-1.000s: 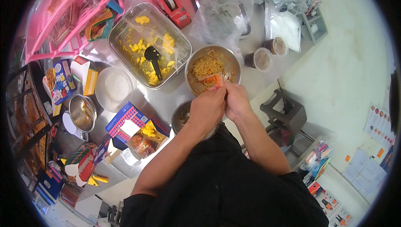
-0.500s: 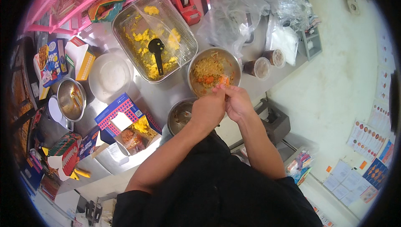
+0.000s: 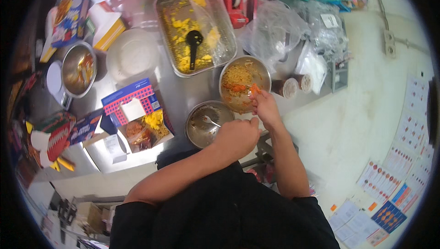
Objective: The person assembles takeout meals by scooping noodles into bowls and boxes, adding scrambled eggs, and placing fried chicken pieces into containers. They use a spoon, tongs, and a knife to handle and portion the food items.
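My right hand (image 3: 266,107) pinches a small orange sachet (image 3: 255,90) over the near right side of a steel bowl (image 3: 267,68). In that bowl lie noodles (image 3: 236,75) with an orange patch of sauce or seasoning (image 3: 236,87) on them. My left hand (image 3: 240,135) is closed beside it, above the right edge of a second steel bowl (image 3: 197,134); whatever its fingers may hold is hidden. A white plastic spoon or fork (image 3: 211,120) rests in this second bowl.
A steel tray (image 3: 167,58) holds yellow scrambled egg and a black spoon (image 3: 194,42). Left of the bowls is an open food box (image 3: 133,94) with noodles, egg and meat. Two lidded cups (image 3: 289,87) and plastic bags (image 3: 275,29) stand at the right. A third bowl (image 3: 68,52) sits left.
My hands, together over the noodle bowl before, have separated: the left has drawn back toward me, while the right keeps the sachet over the bowl. The view has shifted, showing more of the second bowl.
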Motion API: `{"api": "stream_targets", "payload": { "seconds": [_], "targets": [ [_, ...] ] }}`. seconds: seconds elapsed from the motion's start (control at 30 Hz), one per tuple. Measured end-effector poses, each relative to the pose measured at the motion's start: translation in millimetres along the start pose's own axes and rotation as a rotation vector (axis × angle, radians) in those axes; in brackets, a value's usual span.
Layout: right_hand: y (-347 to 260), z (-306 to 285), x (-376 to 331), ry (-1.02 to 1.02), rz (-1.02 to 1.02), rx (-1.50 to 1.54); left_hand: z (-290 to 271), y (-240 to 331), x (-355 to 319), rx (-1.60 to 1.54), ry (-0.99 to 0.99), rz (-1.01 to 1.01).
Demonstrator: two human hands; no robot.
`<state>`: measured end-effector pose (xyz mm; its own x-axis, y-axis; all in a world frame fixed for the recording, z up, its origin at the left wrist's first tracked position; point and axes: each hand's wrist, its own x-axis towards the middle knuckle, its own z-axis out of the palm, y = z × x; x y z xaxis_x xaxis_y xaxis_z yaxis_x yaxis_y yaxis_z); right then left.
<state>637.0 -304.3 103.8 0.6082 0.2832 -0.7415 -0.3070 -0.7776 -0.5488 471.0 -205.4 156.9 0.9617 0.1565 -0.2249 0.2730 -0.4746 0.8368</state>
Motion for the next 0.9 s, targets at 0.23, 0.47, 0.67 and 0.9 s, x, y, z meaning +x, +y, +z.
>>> {"api": "stream_targets", "payload": {
  "seconds": [0.23,0.47,0.67,0.9],
  "targets": [
    [25.8,-18.3,47.8,0.165,-1.01,-1.189,-21.4,14.7,-68.1,-0.068,0.155,0.034],
    [22.1,-52.0,72.1,0.088,-1.179,-1.371,17.2,25.4,-194.9,-0.149,0.506,-0.159],
    [27.6,1.6,29.7,0.044,-1.227,-1.412,133.9,-0.4,-336.0,-0.49,1.082,-0.559],
    [67.1,127.0,-50.8,-0.221,-1.464,-1.21,347.1,-38.4,-439.3,-0.739,1.115,-1.493]
  ]
}}
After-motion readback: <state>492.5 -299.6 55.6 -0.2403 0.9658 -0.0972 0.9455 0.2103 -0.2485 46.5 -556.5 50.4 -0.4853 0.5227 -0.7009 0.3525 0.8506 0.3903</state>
